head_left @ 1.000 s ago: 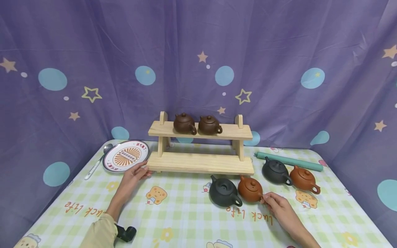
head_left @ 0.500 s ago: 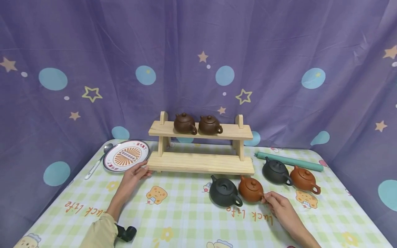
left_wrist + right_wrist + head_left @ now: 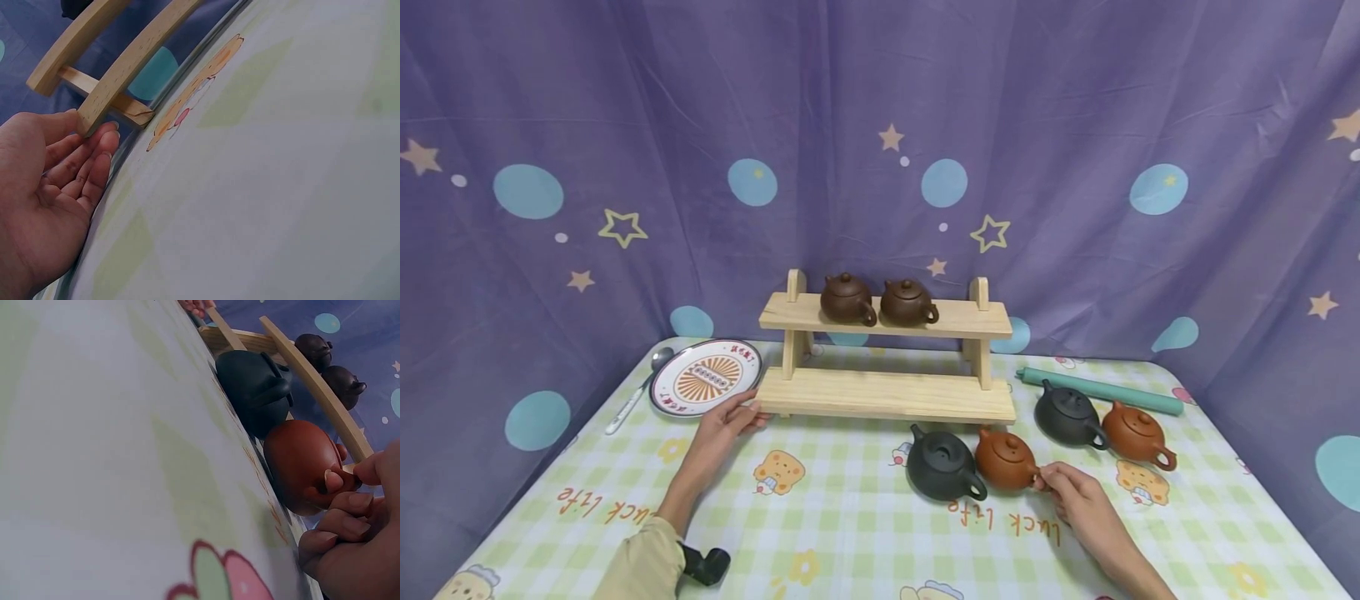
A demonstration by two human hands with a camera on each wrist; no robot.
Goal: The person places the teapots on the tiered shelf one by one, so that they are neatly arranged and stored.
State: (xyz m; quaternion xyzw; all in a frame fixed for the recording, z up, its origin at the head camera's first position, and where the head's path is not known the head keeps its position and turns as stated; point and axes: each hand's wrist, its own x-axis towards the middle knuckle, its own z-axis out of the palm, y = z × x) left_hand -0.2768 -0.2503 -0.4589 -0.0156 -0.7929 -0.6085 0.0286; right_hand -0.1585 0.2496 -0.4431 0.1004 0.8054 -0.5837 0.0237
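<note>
A two-tier wooden display shelf (image 3: pixel 887 396) stands at the back of the table. At its left, my left hand (image 3: pixel 718 433) pinches the end of the lower board (image 3: pixel 103 103) between thumb and fingers. My right hand (image 3: pixel 1078 504) holds the handle of a reddish-brown teapot (image 3: pixel 1003 461), thumb and fingers closed on it in the right wrist view. That teapot stands in front of the shelf's right end, close beside a dark grey teapot (image 3: pixel 938 467). Two dark brown teapots, one left (image 3: pixel 844 298) and one right (image 3: pixel 907 302), sit on the upper board.
On the right stand another dark grey teapot (image 3: pixel 1066 414) and another reddish-brown teapot (image 3: pixel 1133 433), with a green rolled-up stick (image 3: pixel 1105 392) behind them. Left of the shelf lie a patterned plate (image 3: pixel 703 379) and a spoon (image 3: pixel 628 407). A purple curtain (image 3: pixel 880 100) hangs behind the table.
</note>
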